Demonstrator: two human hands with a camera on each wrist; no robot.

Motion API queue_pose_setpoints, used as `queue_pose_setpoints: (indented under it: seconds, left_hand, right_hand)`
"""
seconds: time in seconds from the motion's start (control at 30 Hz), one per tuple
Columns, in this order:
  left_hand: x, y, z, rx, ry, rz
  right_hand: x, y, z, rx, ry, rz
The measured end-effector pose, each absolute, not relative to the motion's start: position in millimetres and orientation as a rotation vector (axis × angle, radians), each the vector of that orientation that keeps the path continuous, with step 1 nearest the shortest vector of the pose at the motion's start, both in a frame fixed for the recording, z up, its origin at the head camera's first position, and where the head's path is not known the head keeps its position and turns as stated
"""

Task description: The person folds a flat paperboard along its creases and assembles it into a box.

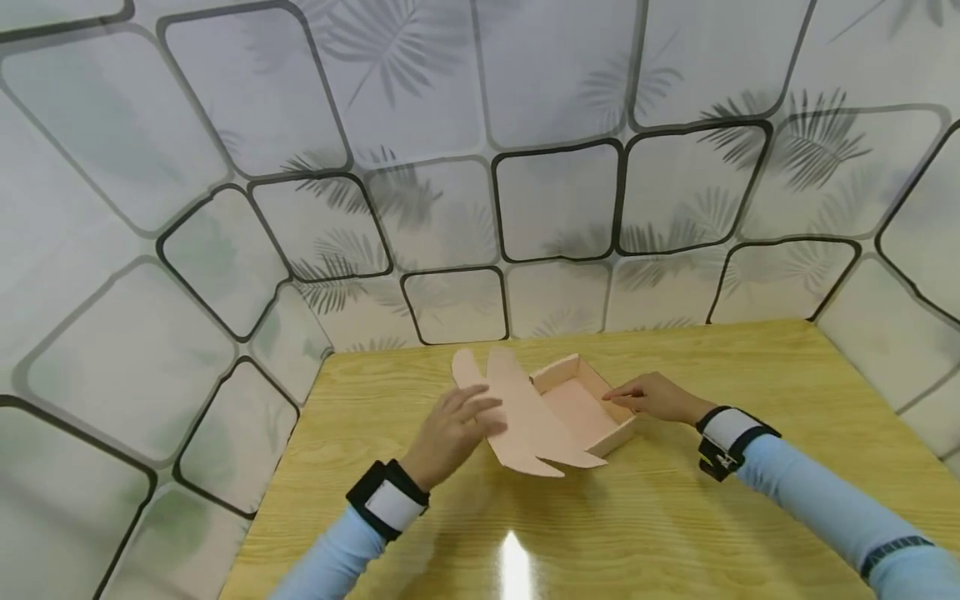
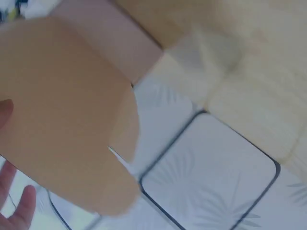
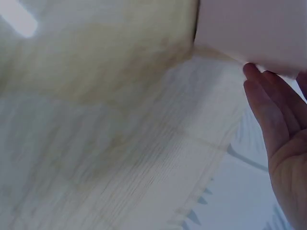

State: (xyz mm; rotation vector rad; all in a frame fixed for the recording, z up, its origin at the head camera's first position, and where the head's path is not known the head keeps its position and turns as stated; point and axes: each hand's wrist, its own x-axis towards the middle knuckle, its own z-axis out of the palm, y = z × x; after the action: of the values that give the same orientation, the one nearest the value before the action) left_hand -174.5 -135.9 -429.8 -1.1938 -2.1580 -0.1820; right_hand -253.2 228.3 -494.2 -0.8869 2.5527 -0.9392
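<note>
A small cardboard box sits on the table with its lid raised and leaning left. Rounded flaps and slots show along the lid's edges. My left hand holds the lid at its left side; in the left wrist view the thumb lies on the brown cardboard, with other fingers past its edge. On the right, my right hand grips the box's side wall. Its fingers lie along the outside of the wall in the right wrist view.
The wood-grain table reaches back to a wall covering printed with black-outlined shapes and leaves. The covering also closes in the left and right sides. Light glares off the table's front.
</note>
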Motion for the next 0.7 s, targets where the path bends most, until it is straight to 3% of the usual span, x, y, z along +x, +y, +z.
queue_pose_setpoints:
  seconds: [0.37, 0.6, 0.7]
  left_hand:
    - [-270, -125, -366, -0.806, -2.87, -1.731]
    - [-286, -94, -351, -1.24, -3.025, -1.295]
    - [-291, -79, -360, -1.258, -2.942, -1.212]
  right_hand:
    - [-168, 190, -477, -1.288, 2.741, -0.564]
    - [-142, 133, -484, -1.364, 2.907, -0.615]
    - [-139, 114, -490, -1.328, 2.96, -0.671]
